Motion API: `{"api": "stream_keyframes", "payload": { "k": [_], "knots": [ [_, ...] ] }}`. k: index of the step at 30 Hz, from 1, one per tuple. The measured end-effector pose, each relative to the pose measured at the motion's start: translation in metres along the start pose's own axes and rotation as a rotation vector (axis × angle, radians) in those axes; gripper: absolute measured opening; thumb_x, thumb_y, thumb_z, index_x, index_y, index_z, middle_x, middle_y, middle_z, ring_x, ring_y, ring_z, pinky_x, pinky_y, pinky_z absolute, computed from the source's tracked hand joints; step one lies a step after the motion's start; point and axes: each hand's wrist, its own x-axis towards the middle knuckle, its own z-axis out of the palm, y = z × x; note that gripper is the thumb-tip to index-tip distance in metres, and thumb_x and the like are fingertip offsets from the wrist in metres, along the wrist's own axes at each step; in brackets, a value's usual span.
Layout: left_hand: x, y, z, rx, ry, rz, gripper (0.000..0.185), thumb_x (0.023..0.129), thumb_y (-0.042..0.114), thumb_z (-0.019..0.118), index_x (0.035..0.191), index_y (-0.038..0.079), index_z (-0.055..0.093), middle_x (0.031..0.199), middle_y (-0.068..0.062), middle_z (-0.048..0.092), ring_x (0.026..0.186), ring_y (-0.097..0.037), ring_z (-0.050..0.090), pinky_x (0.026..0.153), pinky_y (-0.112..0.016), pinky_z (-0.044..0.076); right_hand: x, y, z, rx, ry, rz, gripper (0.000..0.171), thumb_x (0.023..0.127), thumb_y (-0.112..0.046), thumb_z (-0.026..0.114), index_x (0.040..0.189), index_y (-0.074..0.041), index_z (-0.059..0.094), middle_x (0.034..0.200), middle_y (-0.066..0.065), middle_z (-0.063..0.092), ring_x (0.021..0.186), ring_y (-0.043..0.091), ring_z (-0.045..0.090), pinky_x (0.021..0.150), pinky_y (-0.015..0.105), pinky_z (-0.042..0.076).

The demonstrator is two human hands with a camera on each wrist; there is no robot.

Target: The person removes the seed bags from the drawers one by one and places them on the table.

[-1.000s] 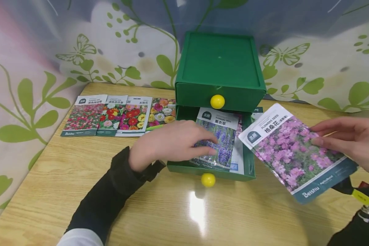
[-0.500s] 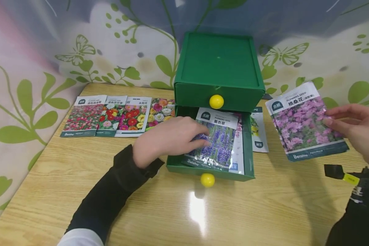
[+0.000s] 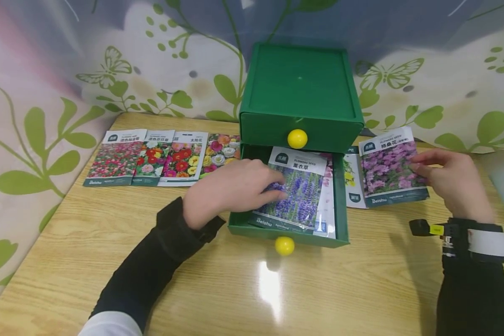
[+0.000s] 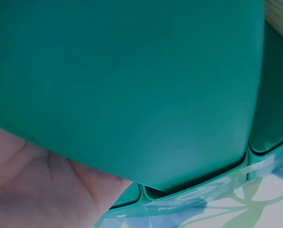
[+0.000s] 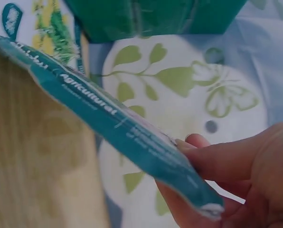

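Head view: right hand (image 3: pixel 453 184) pinches pink-flower packet (image 3: pixel 388 165) by its right edge, near yellow-flower packet (image 3: pixel 353 177); left hand (image 3: pixel 239 186) bent over purple-flower packet (image 3: pixel 300 200) in drawer (image 3: pixel 340 200), grip unclear | Left wrist: palm beside green panel (image 4: pixel 132 85), fingers hidden | Right wrist: pink-flower packet left of pinching fingers (image 5: pixel 217 159).

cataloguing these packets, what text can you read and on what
"FLOWERS SEED": held packet, purple packet
"Beishu": both, leftmost packet
"Agricultural": held packet
"格桑花": held packet
"薰衣草": purple packet
"太阳花": third packet from left
Too small or blurred: badges, yellow tag, other print
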Motion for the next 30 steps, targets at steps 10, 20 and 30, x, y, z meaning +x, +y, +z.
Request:
{"api": "stream_keyframes", "payload": {
  "k": [10,20,30],
  "knots": [
    [0.000,0.001,-0.001,0.011,0.009,0.002,0.024,0.102,0.039,0.057,0.096,0.018,0.067,0.069,0.006,0.055,0.062,-0.009,0.054,0.060,-0.027,0.045,0.016,0.023,0.009,0.049,-0.149,0.063,0.037,0.105,-0.023,0.052,0.130,0.004,0.055,0.128,0.020,0.054,0.085,0.005,0.059,0.069,0.021,0.053],
    [-0.002,0.002,-0.004,0.024,0.012,-0.017,0.025,0.102,0.040,0.056,0.099,0.018,0.068,0.072,0.007,0.058,0.064,-0.009,0.056,0.063,-0.028,0.047,0.019,0.026,0.012,-0.086,-0.229,0.065,0.041,0.104,-0.026,0.054,0.123,0.010,0.058,0.113,0.029,0.062,0.087,0.029,0.067,0.074,0.043,0.057],
    [-0.006,0.002,-0.008,0.048,0.039,-0.031,0.026,0.102,0.040,0.058,0.095,0.017,0.067,0.072,0.006,0.058,0.065,-0.009,0.056,0.065,-0.030,0.047,0.007,0.006,0.001,-0.269,-0.131,-0.024,0.042,0.106,-0.028,0.048,0.117,0.010,0.062,0.102,0.028,0.068,0.090,0.041,0.063,0.061,0.037,0.045]
  ]
}}
